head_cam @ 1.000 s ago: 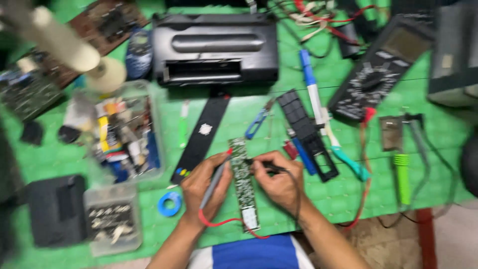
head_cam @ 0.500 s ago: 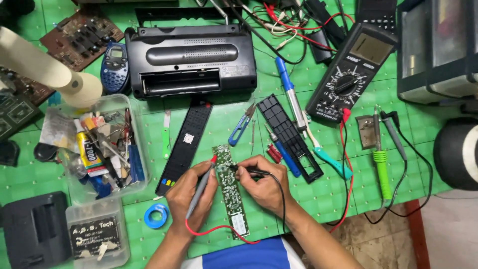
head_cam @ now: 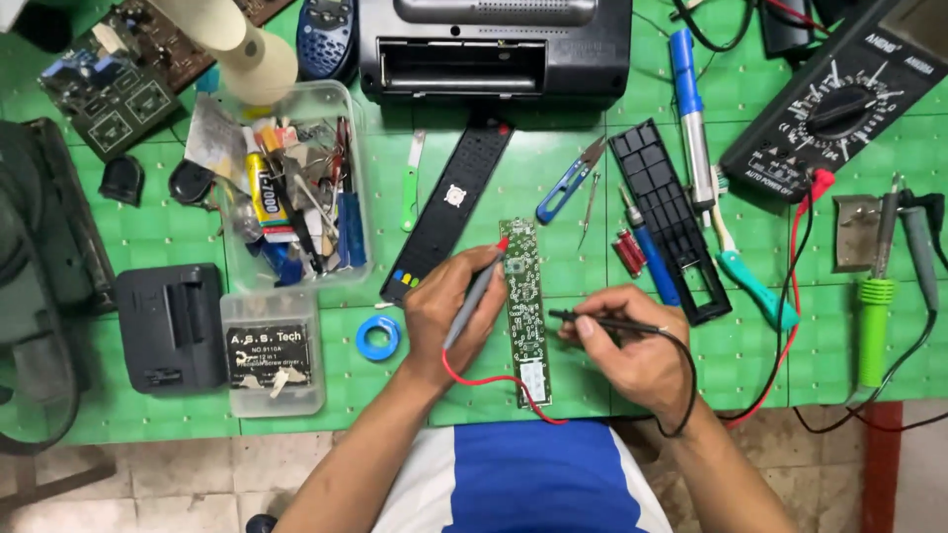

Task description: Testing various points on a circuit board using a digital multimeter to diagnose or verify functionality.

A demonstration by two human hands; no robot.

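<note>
A long narrow green circuit board (head_cam: 523, 311) lies on the green cutting mat (head_cam: 553, 188) in front of me. My left hand (head_cam: 449, 311) holds a red-tipped test probe (head_cam: 484, 281) whose tip touches the board's upper left edge. My right hand (head_cam: 627, 345) holds a black test probe (head_cam: 592, 320) with its tip on the board's middle right edge. Red and black leads run from the probes toward a black multimeter (head_cam: 839, 99) at the upper right.
A black remote cover (head_cam: 449, 212) and its black back shell (head_cam: 667, 217) flank the board. A black radio-like box (head_cam: 494, 49), a clear tub of tools (head_cam: 291, 188), a small parts box (head_cam: 272, 350), blue tape roll (head_cam: 378, 338), soldering irons (head_cam: 874, 296) and snips (head_cam: 571, 180) lie around.
The view has moved closer and steadied. Both hands keep the probes on the board; the red probe tip sits higher on the board than before.
</note>
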